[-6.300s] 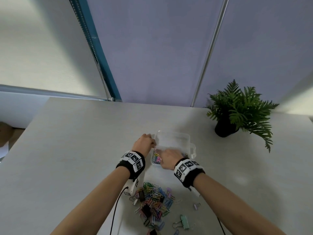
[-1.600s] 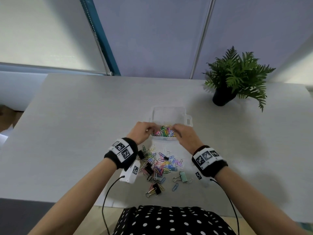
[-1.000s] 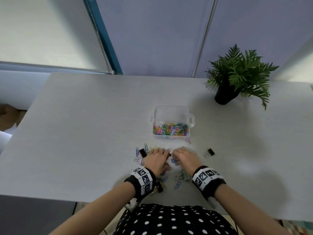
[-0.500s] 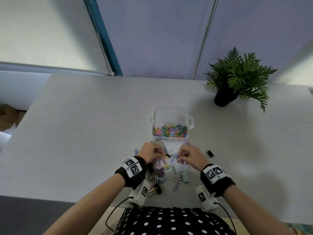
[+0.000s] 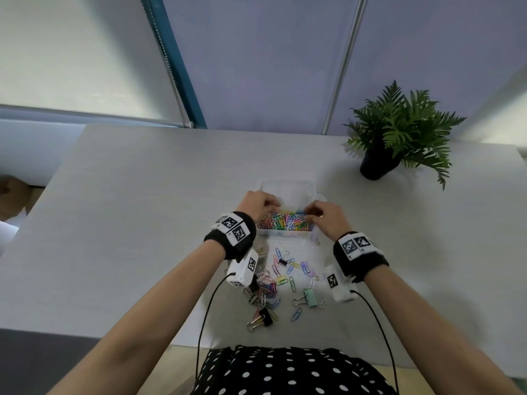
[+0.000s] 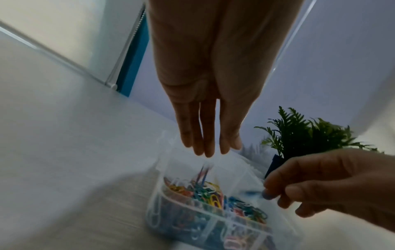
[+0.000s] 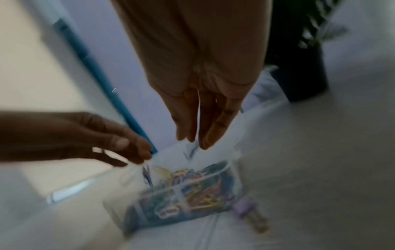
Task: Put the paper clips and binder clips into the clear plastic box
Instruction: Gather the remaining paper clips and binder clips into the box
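Observation:
The clear plastic box (image 5: 286,186) stands mid-table, its near half full of coloured paper clips (image 5: 282,222). Both hands hover over it. My left hand (image 5: 273,206) points its straight fingers (image 6: 205,148) down, and a few clips (image 6: 203,172) are dropping from them into the box (image 6: 158,199). My right hand (image 5: 309,215) pinches a blue paper clip (image 6: 266,196) above the box's right side; its fingertips (image 7: 205,143) are blurred. Loose paper clips (image 5: 288,269), a green binder clip (image 5: 309,297) and a black binder clip (image 5: 263,316) lie on the table nearer me.
A potted fern (image 5: 399,138) stands at the back right of the grey table (image 5: 128,209). A purple binder clip (image 7: 245,208) lies by the box's front right corner. Wrist camera cables (image 5: 205,315) hang over the table's near edge.
Both hands have risen from the loose pile and moved forward over the box. The left hand has let its clips fall; more clips lie in the box than six seconds ago.

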Available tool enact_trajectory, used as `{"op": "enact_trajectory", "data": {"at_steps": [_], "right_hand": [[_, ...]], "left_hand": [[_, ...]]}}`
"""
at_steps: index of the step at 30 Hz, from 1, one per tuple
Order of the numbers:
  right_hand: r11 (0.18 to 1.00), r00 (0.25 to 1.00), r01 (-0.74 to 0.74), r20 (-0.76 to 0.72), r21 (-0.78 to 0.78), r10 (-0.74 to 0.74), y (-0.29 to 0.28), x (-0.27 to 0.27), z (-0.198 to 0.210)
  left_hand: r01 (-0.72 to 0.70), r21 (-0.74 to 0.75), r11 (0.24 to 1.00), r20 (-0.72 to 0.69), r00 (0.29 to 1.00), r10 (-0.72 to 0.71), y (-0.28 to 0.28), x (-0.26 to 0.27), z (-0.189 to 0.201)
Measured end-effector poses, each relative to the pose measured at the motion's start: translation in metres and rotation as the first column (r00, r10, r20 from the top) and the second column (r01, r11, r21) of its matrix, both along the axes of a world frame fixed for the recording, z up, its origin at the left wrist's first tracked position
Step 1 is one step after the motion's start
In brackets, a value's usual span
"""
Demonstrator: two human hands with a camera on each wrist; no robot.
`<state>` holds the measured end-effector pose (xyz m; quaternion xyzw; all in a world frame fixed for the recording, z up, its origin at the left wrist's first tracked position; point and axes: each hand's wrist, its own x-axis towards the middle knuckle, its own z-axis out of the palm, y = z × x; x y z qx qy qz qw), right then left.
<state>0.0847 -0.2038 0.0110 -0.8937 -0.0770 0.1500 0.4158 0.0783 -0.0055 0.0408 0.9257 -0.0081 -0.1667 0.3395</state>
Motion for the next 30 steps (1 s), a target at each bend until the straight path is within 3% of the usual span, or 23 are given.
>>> {"op": "enact_trajectory", "data": {"at_steps": [2, 5, 7, 9, 11, 14, 16, 18, 19, 23, 27, 30], "right_hand": [[0.979, 0.991, -0.09, 0.077, -0.183, 0.106, 0.0, -0.005, -0.002], [0.963, 0.964, -0.185, 0.155, -0.198, 0.217, 0.003, -0.029, -0.002], [0.917, 0.925, -0.347, 0.092, -0.198, 0.37, 0.008, -0.052, -0.006], [0.797, 0.829, -0.538, -0.004, -0.272, 0.559, 0.013, -0.075, -0.015], [0.685, 0.744, -0.636, -0.045, -0.356, 0.667, 0.018, -0.092, -0.024], [0.642, 0.717, -0.631, -0.01, -0.435, 0.697, 0.022, -0.1, -0.034], [0.658, 0.743, -0.596, -0.006, -0.459, 0.669, 0.024, -0.099, -0.037], [0.672, 0.755, -0.578, 0.009, -0.463, 0.655, 0.025, -0.097, -0.037], [0.672, 0.752, -0.573, 0.025, -0.47, 0.658, 0.026, -0.096, -0.038], [0.708, 0.764, -0.537, 0.092, -0.46, 0.639, 0.027, -0.097, -0.04], [0.734, 0.775, -0.518, 0.122, -0.439, 0.62, 0.025, -0.099, -0.042], [0.696, 0.758, -0.52, 0.108, -0.494, 0.643, 0.021, -0.101, -0.042]], "left_hand": [[0.027, 0.058, 0.998, 0.064, 0.997, -0.031, 0.007, -0.007, 0.0], [0.051, -0.019, 0.999, 0.199, 0.979, -0.046, 0.018, -0.03, -0.002], [0.184, -0.024, 0.983, 0.099, 0.979, -0.18, 0.022, -0.049, -0.009], [0.326, 0.014, 0.945, -0.034, 0.945, -0.325, 0.023, -0.062, -0.02], [0.36, 0.036, 0.932, -0.093, 0.93, -0.356, 0.023, -0.07, -0.03], [0.284, 0.116, 0.952, -0.029, 0.959, -0.282, 0.018, -0.075, -0.04], [0.119, 0.152, 0.981, 0.042, 0.991, -0.127, 0.014, -0.075, -0.045], [-0.017, 0.228, 0.974, 0.026, 1.0, 0.011, 0.01, -0.073, -0.047], [-0.013, 0.277, 0.961, -0.015, 1.0, 0.018, 0.007, -0.072, -0.048], [0.15, 0.306, 0.94, -0.124, 0.985, -0.117, -0.01, -0.077, -0.053], [0.207, 0.391, 0.897, -0.042, 0.977, -0.207, -0.022, -0.086, -0.057], [0.265, 0.461, 0.847, -0.035, 0.959, -0.281, -0.027, -0.089, -0.056]]}}
